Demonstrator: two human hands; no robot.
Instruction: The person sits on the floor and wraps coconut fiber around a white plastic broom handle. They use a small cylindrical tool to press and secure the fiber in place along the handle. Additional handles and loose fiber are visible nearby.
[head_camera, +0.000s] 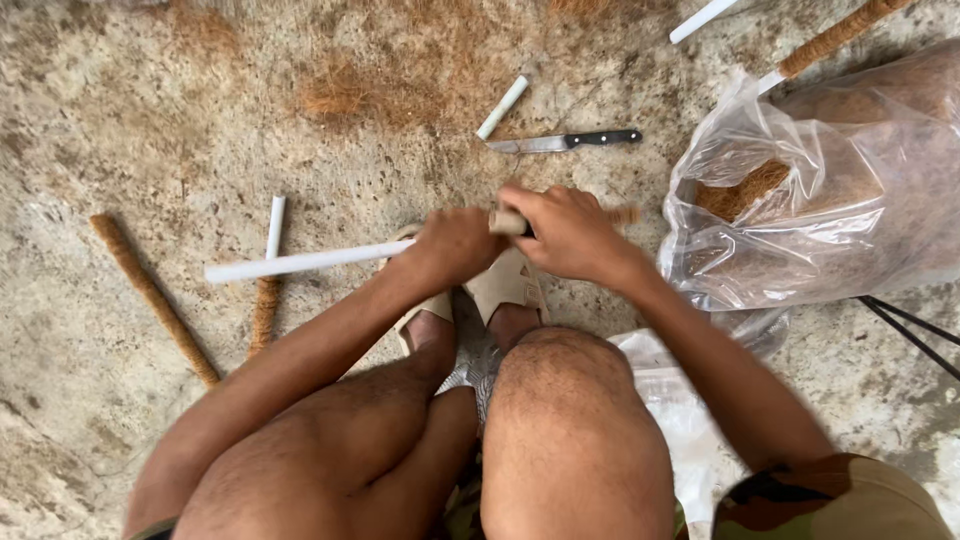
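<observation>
My left hand (455, 245) grips a long white pipe (300, 263) that sticks out to the left, level above the ground. My right hand (570, 232) closes on the same pipe just to the right, over a stretch wrapped in brown coir fibre (625, 214). Both hands are held over my sandalled feet (505, 290), with my bare knees below them in the picture.
A black-handled knife (565, 142) and a short white pipe piece (502, 107) lie on the concrete ahead. A clear plastic bag of coir (830, 190) sits at right. Finished fibre-wrapped sticks (152, 297) and a partly wrapped one (268, 290) lie at left. Loose fibre (335, 95) is scattered beyond.
</observation>
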